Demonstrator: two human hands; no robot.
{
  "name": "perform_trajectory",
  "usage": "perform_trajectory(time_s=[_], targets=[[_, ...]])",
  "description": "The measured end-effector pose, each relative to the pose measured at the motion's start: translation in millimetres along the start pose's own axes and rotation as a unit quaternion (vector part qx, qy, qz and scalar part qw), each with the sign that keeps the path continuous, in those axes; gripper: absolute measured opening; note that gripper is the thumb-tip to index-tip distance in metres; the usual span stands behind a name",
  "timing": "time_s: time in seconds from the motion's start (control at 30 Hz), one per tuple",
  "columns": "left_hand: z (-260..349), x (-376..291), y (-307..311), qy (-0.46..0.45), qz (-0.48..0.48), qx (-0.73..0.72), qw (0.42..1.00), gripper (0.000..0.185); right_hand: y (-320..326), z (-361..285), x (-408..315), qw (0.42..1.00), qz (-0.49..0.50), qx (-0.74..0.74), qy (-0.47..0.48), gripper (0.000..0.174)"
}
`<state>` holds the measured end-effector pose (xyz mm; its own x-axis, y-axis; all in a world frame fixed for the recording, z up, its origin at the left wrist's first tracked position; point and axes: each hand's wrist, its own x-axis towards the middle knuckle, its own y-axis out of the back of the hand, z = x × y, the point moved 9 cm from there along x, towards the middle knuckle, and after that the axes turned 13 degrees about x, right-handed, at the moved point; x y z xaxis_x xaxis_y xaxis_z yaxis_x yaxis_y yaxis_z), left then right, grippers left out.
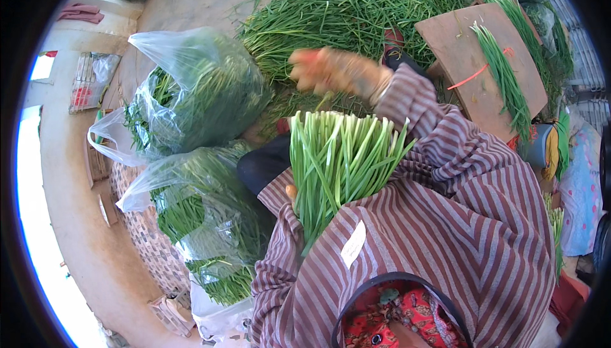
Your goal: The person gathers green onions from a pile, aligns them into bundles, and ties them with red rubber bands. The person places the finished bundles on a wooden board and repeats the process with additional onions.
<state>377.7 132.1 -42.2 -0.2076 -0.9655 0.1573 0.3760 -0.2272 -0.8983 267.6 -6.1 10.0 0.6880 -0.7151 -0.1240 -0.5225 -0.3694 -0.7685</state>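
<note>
My left hand (290,192) is mostly hidden behind a thick bunch of garlic chives (341,157); only a fingertip shows at the bunch's left side. The pale cut ends point away from me, and the green leaves lean on my striped top (429,233). Beyond the cut ends, my right hand (336,71) is blurred by motion, with an orange-red patch near its fingers. Whether it holds anything is unclear. A yellowish leaf scrap (325,101) shows just below it. Past that hand, a large heap of loose chives (343,19) covers the floor.
Two clear plastic bags of chives, an upper bag (215,90) and a lower bag (219,209), stand at my left. On my right, a tied chive bundle (501,71) with an orange-red tie (470,77) lies on a brown board (458,38). A plastic crate (93,83) stands far left.
</note>
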Motion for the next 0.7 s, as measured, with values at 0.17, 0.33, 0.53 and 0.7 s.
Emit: perform_trajectory(time_s=[0.17,0.33,0.53,0.7], targets=[[11,-16,-7,-0.048,-0.009,-0.008,0.999,0.093,-31,-66,-49,0.953,-0.069,-0.233,0.179,0.029],[18,-29,-14,-0.089,-0.016,-0.015,0.996,0.090,-113,28,-75,0.622,-0.265,-0.693,0.249,0.059],[20,-41,-17,-0.117,-0.030,-0.016,0.993,0.088,-139,80,-57,0.615,-0.367,-0.685,0.137,0.024],[23,-47,-18,-0.130,-0.044,-0.025,0.990,0.085,-145,60,-63,0.702,-0.410,-0.553,0.182,0.019]])
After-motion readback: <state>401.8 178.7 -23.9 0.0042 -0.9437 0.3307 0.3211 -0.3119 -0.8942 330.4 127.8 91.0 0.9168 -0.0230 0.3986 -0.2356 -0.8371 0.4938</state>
